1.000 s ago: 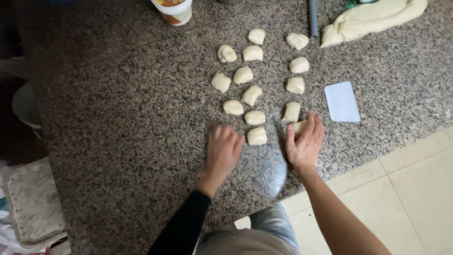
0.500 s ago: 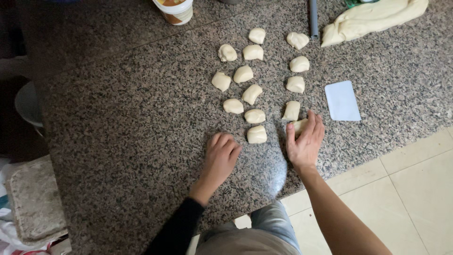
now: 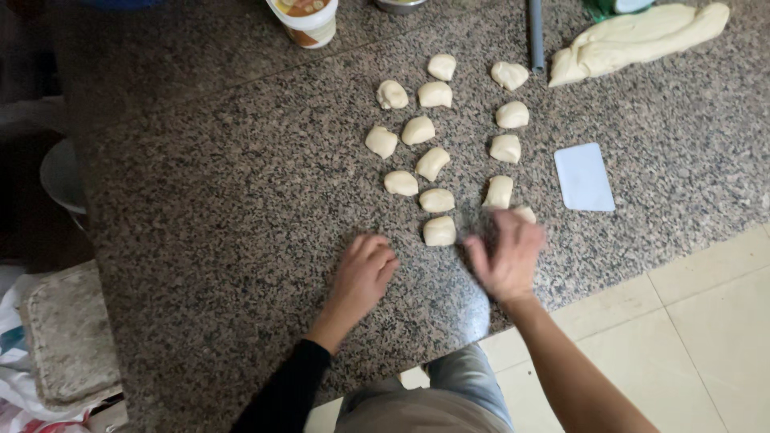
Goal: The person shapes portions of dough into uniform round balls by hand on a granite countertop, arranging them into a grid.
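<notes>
Granite counter (image 3: 200, 200), dough pieces (image 3: 439, 231), hands (image 3: 507, 258)

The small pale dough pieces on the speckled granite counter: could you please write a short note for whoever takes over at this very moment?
Left hand: palm down on the speckled granite counter, nothing visibly held.
Right hand: motion-blurred, beside the nearest small pale dough piece; whether it holds anything cannot be told.
Things: over a dozen cut pieces lie in loose rows; the long pale uncut dough mass lies top right, by a grey rod; a white rectangular plastic scraper lies right of the rows.
Done: many pieces portioned.
Left: large mass uncut.
</notes>
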